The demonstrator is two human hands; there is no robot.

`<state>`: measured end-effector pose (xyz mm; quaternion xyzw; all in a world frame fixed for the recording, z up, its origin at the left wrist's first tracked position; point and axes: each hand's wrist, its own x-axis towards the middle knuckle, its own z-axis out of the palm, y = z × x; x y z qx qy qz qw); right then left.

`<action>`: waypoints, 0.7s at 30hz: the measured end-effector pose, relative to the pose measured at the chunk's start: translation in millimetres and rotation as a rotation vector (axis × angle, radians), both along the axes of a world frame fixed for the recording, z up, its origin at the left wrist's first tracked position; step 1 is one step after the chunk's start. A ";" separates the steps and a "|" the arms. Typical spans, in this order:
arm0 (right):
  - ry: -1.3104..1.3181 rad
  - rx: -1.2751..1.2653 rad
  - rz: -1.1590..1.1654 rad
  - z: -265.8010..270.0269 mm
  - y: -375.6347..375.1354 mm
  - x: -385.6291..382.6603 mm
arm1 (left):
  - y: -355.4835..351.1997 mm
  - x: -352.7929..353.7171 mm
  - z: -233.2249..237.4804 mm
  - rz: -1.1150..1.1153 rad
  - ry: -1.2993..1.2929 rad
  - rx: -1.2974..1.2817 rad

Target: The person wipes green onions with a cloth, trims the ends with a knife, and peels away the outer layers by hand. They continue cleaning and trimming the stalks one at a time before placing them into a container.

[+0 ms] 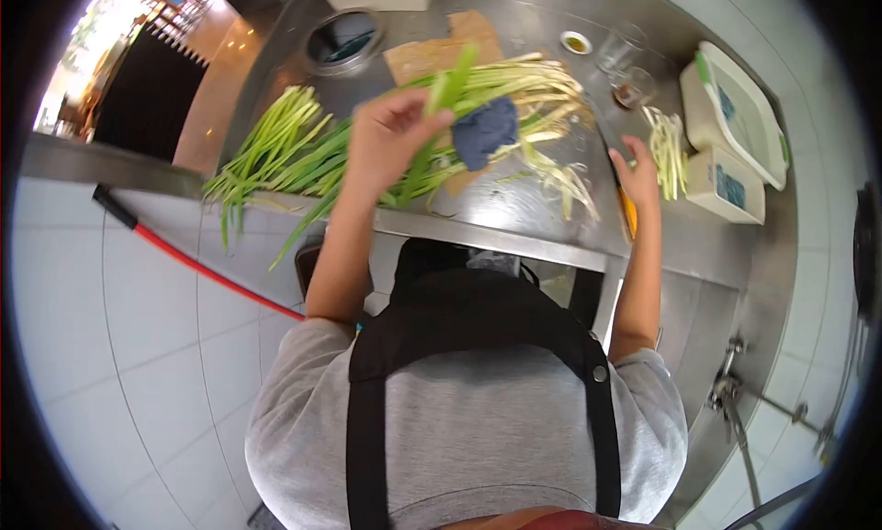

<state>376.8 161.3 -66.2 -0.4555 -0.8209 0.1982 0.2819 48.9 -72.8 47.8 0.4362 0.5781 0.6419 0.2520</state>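
Note:
My left hand (390,140) is closed, thumb against fingers, around a broad green onion stalk (450,89) raised over the pile. Beneath it a big heap of green onions (322,153) lies across the steel counter, green tops to the left and pale, dry ends to the right. A crumpled dark blue cloth (485,133) rests on the heap. At the right, my right hand (638,174) has its fingers apart and holds nothing I can see. Just left of it is a long dark tool with an orange-yellow part (628,215), perhaps a knife. Trimmed pale stalks (666,152) lie beyond that hand.
Brown cardboard (473,29) lies under the heap. A round steel opening (342,43) is at back left. Glasses (622,48) and a small dish (576,42) stand at the back. Pale plastic bins (730,183) line the right side. A red-handled pole (197,264) leans at left.

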 end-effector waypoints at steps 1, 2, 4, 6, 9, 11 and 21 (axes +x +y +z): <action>-0.021 -0.017 0.004 -4.7 -6.4 -0.6 | -11.9 -11.8 32.3 0.103 0.064 0.100; -0.012 -0.027 0.030 -11.7 -10.3 1.4 | -25.8 -25.2 64.4 0.183 0.131 0.142; -0.038 -0.011 -0.034 -26.7 -14.6 10.0 | -49.4 -63.5 99.5 0.371 0.314 0.227; -0.062 0.003 -0.075 -34.9 -22.8 19.3 | -62.4 -95.0 123.6 0.427 0.417 0.206; -0.093 0.007 -0.129 -43.3 -35.6 35.6 | -63.6 -155.4 121.0 0.521 0.699 -0.271; -0.094 -0.004 -0.145 -46.3 -44.4 44.0 | -49.6 -202.9 84.0 0.576 0.923 -0.551; -0.192 0.077 -0.284 -43.8 -76.4 55.4 | -22.7 -248.6 -129.3 0.638 1.344 -0.965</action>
